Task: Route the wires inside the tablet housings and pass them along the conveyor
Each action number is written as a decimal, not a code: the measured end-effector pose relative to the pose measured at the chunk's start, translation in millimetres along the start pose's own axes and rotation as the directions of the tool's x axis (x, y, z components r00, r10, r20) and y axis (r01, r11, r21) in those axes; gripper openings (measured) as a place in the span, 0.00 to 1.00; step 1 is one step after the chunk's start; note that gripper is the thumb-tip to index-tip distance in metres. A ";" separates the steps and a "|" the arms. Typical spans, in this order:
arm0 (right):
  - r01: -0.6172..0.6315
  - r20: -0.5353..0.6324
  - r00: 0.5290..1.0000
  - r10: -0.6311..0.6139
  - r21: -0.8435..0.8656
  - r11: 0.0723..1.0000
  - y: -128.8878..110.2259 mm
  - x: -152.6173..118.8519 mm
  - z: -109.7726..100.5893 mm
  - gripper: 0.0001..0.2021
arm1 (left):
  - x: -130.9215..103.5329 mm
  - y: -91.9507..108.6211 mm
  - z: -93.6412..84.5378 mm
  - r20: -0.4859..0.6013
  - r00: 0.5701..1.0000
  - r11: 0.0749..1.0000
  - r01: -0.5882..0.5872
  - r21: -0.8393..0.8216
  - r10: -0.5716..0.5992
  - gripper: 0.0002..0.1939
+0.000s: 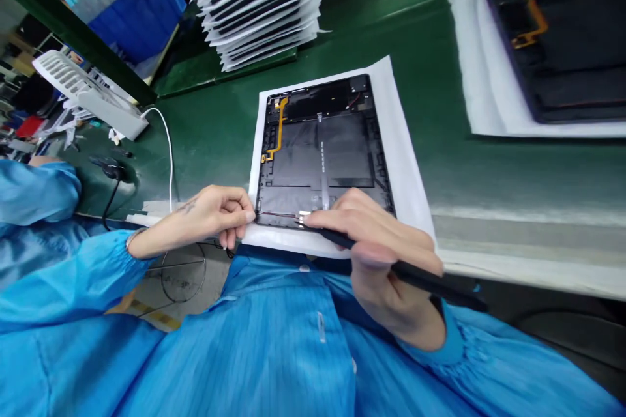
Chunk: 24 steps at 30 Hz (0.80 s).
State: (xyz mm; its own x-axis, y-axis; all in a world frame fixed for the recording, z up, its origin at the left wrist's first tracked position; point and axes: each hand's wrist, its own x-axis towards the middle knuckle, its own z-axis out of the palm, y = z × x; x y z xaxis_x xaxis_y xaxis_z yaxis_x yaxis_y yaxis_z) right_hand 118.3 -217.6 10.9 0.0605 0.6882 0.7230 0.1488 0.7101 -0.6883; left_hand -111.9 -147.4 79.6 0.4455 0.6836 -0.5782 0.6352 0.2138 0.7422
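An opened tablet back housing (298, 163) lies on a white foam sheet (411, 169), its dark inside facing up and an orange flex cable (281, 130) along its left side. At the near left corner, my left hand (220, 212) has thumb and forefinger pinched together; what they hold, if anything, is hidden. A thin dark wire (278, 214) runs from those fingertips along the near edge to a small pale piece (304, 215). My right hand (386, 260) is closed around a slim black hand tool (420, 277), its tip beside that piece. The tool's exact kind is unclear.
A stack of white-sheeted dark panels (264, 6) stands behind on the green bench (210, 124). Another opened housing (572, 65) lies at right. A white slotted device (92, 91) with a cable is at left, near a co-worker's blue sleeve (36, 192) and a blue bin (137, 10).
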 end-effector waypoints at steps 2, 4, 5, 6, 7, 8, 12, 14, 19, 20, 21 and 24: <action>0.004 -0.017 1.000 -0.003 0.038 0.999 0.3 1.3 0.7 0.12 | 4.6 8.6 -3.6 0.074 0.995 0.997 0.073 -0.007 -0.072 0.20; -0.012 0.025 1.000 0.012 0.013 1.000 0.1 2.9 1.6 0.05 | 5.9 10.8 -5.2 0.112 0.991 0.997 0.075 0.035 -0.078 0.19; -0.020 0.054 0.998 0.021 -0.014 1.000 0.0 3.5 2.0 0.06 | 5.1 9.5 -5.1 0.099 0.994 0.995 0.039 0.097 -0.048 0.18; -0.021 0.080 0.997 0.024 -0.047 0.999 -0.1 3.7 2.3 0.08 | 3.6 6.8 -4.6 0.052 0.998 0.981 -0.031 0.191 0.022 0.16; -0.010 0.097 0.995 0.018 -0.084 0.996 -0.1 3.5 2.4 0.09 | 1.8 2.8 -3.6 -0.015 0.991 0.940 -0.122 0.318 0.134 0.15; 0.013 0.113 0.994 0.000 -0.114 0.993 -0.1 3.0 2.4 0.09 | 0.1 -2.1 -2.5 -0.079 0.957 0.862 -0.214 0.460 0.279 0.13; 0.117 0.141 0.986 -0.089 -0.200 0.973 -0.4 2.9 -3.0 0.18 | 1.6 -25.3 1.3 -0.021 0.746 0.501 -0.425 0.754 0.665 0.27; 0.107 0.181 0.982 -0.056 -0.284 0.953 -1.9 8.5 -9.5 0.25 | 7.7 -34.7 3.2 0.069 0.714 0.451 -0.511 0.732 0.697 0.36; 0.219 0.525 0.847 0.077 -0.478 0.851 -10.3 32.1 -19.7 0.28 | 20.2 -45.2 12.9 0.050 0.643 0.447 -0.583 0.678 0.764 0.37; 0.261 0.566 0.821 0.078 -0.492 0.830 -11.8 34.1 -18.4 0.25 | 21.0 -46.0 15.6 0.035 0.625 0.443 -0.590 0.675 0.780 0.37; 0.296 0.588 0.806 0.072 -0.504 0.811 -12.9 34.5 -16.0 0.22 | 21.3 -46.8 18.2 0.021 0.611 0.440 -0.593 0.674 0.792 0.37; 0.360 0.618 0.784 0.052 -0.522 0.773 -12.2 29.5 -6.5 0.21 | 21.8 -48.6 24.4 -0.012 0.603 0.445 -0.575 0.687 0.797 0.35</action>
State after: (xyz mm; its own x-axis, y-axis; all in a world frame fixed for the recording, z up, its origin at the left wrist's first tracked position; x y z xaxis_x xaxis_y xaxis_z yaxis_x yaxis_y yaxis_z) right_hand 124.7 -207.0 41.0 -0.5551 0.6687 0.4948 0.6519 0.7191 -0.2405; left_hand -117.6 -159.9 22.7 0.7677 0.5914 0.2469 0.4601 -0.7768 0.4299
